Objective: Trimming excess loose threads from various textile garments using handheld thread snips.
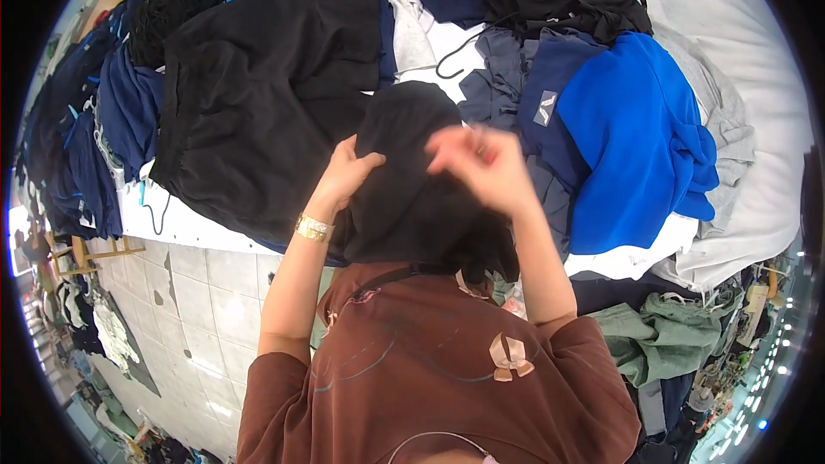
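Note:
A piece of black clothing [400, 185] is bunched up in front of me, with its near end hanging down close to my body. My left hand [348, 174] grips its left edge, thumb on top and the other fingers partly hidden by the cloth. Above the right side of the same garment is my right hand [481, 163], smeared by motion; its fingers look bent, but whether they hold anything is not clear. Just left of my left hand, black shorts [258, 94] with a gathered waistband lie spread out.
Right of my hands lie a bright blue garment [632, 146] and a navy one [550, 77] with a light patch. Dark clothes [567, 0] are heaped at the back. Navy garments [129, 112] hang at the left edge. Green cloth [666, 331] lies lower right, below the white tabletop [202, 228].

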The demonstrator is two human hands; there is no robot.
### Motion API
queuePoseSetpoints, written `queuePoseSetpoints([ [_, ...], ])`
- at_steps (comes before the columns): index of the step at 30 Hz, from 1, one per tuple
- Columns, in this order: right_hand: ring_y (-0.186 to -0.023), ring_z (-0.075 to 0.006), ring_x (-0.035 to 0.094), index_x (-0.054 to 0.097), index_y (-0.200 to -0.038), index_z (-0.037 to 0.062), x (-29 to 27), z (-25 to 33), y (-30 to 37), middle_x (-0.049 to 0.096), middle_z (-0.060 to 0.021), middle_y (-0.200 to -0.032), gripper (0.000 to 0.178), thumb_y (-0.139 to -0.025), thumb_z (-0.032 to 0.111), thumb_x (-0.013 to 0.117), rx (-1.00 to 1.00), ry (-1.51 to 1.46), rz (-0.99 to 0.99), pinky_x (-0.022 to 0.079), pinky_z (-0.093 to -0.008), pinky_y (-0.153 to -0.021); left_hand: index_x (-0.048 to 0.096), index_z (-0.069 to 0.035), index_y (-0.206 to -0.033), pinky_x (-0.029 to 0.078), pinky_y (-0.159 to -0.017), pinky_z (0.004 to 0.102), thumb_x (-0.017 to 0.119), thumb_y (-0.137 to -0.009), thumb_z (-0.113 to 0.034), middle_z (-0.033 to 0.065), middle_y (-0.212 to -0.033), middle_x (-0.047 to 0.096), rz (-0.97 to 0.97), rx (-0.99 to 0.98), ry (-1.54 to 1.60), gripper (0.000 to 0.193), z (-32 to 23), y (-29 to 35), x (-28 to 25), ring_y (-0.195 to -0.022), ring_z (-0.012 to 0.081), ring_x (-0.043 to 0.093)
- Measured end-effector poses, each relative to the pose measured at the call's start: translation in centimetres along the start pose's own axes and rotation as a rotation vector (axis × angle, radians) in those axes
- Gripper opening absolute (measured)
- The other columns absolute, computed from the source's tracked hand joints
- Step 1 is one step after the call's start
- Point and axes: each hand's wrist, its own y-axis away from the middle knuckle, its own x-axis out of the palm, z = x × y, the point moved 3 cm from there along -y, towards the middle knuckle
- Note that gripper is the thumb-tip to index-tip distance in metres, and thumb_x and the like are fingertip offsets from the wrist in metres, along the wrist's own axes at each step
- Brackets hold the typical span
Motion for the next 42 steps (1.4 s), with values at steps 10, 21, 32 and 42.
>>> queuePoseSetpoints([
  [10, -0.064, -0.0038, 0.056, 0.063, -0.108, 0.0002, -4.8, -3.7, -3.9, 0.068, -0.0039, -0.081, 0.028, -0.085, 0.016, 0.068, 0.062, -0.145, -0.443, 0.041, -0.018, -0.059, 0.053, -0.009, -0.061, 0.038, -0.098, 0.0424, 0.072, -0.065, -0.004, 0.0159, -0.103, 0.058, 0.204, 1.036, 0.021, 0.02, -12.9, 9.4, -3.0, -0.116, 0.0372, 0.051],
  [21, -0.07, -0.0102, 0.062, 0.065, -0.102, 0.0028, 0.8, -8.4, -6.6, 0.068, -0.0069, -0.076, 0.029, -0.08, 0.021, 0.072, 0.084, 0.381, -0.178, 0.045, -0.0224, -0.065, 0.062, -0.003, -0.097, 0.046, -0.083, 0.0375, 0.072, -0.075, -0.013, 0.0157, -0.095, 0.063, -0.605, 0.305, -0.95, 0.026, -4.4, 13.4, -9.2, -0.097, 0.0329, 0.058],
  [32, -0.074, -0.0317, 0.065, 0.065, -0.091, 0.0015, 2.5, -13.9, -8.7, 0.066, -0.0142, -0.076, 0.033, -0.071, 0.027, 0.068, 0.104, 0.684, -0.219, 0.051, -0.0391, -0.071, 0.07, -0.007, -0.081, 0.031, -0.103, 0.0507, 0.068, -0.081, -0.031, 0.0252, -0.115, 0.055, -1.097, 0.269, -1.302, 0.024, 1.8, 8.6, -6.4, -0.122, 0.0369, 0.044],
  [42, -0.076, -0.0232, 0.065, 0.057, -0.087, -0.0004, -1.1, -10.1, 2.7, 0.066, -0.0119, -0.082, 0.019, -0.068, 0.003, 0.057, 0.019, 0.517, -0.238, 0.049, -0.0298, -0.066, 0.052, 0.002, -0.123, 0.044, -0.091, 0.0399, 0.068, -0.069, -0.008, 0.0177, -0.126, 0.049, -0.91, 0.178, -1.141, 0.057, 3.6, 11.4, -6.6, -0.114, 0.0353, 0.048],
])
